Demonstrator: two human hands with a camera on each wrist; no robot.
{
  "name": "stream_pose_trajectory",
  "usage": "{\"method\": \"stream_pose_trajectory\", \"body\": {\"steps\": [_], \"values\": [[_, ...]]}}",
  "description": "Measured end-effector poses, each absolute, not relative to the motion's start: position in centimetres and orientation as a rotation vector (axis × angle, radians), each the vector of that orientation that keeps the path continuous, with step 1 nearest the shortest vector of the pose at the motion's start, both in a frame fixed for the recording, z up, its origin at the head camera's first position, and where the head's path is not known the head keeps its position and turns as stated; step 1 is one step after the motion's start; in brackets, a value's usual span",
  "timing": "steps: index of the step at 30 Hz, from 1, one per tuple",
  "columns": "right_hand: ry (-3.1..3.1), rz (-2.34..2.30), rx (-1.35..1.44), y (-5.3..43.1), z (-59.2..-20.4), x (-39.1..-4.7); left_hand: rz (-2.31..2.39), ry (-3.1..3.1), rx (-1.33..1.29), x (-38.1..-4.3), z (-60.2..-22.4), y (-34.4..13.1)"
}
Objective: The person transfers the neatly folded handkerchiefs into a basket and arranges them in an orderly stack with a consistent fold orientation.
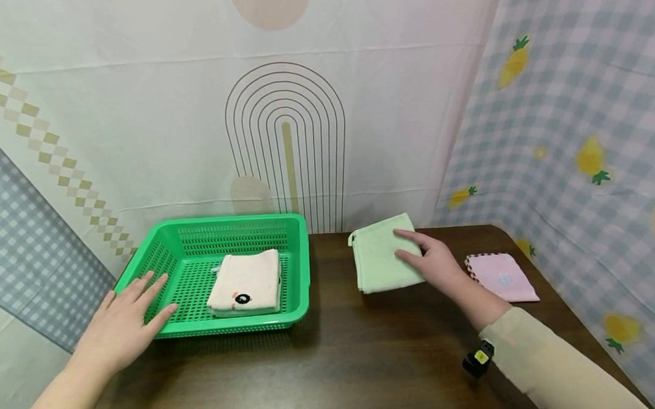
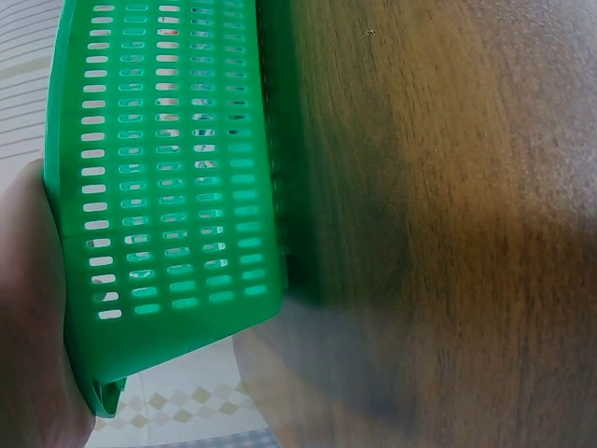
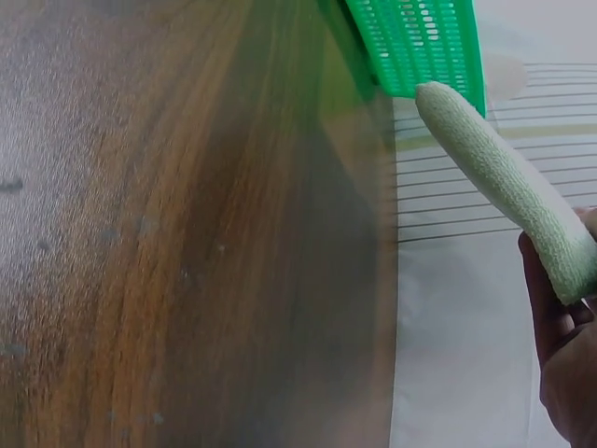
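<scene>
A folded pale green towel (image 1: 383,257) is held up over the table in my right hand (image 1: 433,257). Thumb and fingers grip its right side, and the right wrist view shows the towel (image 3: 504,177) edge-on, raised off the wood. My left hand (image 1: 122,323) lies with fingers spread at the left front corner of a green plastic basket (image 1: 304,261). In the left wrist view that hand (image 2: 33,308) is beside the rim of the basket (image 2: 168,224). Inside the basket rests a folded white towel (image 1: 248,279) with a small black printed motif.
A folded pink towel (image 1: 503,277) with a checked edge lies at the table's right, behind my right forearm. The dark wooden table (image 1: 336,371) ends at the back against a patterned curtain (image 1: 390,133). A checked curtain (image 1: 557,124) hangs along the right side.
</scene>
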State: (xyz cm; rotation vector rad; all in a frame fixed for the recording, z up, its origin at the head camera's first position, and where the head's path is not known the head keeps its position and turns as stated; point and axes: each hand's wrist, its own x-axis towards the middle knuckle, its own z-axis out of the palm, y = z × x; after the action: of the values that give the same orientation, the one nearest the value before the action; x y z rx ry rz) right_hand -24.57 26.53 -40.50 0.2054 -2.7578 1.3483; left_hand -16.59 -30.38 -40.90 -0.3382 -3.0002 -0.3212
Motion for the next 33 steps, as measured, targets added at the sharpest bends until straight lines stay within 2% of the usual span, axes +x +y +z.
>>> {"method": "stream_pose_trajectory", "body": {"steps": [33], "values": [[-2.621, 1.375, 0.278, 23.3, -38.6, -24.0, -0.295, -2.996, -0.333, -16.6, -40.9, -30.3]]}}
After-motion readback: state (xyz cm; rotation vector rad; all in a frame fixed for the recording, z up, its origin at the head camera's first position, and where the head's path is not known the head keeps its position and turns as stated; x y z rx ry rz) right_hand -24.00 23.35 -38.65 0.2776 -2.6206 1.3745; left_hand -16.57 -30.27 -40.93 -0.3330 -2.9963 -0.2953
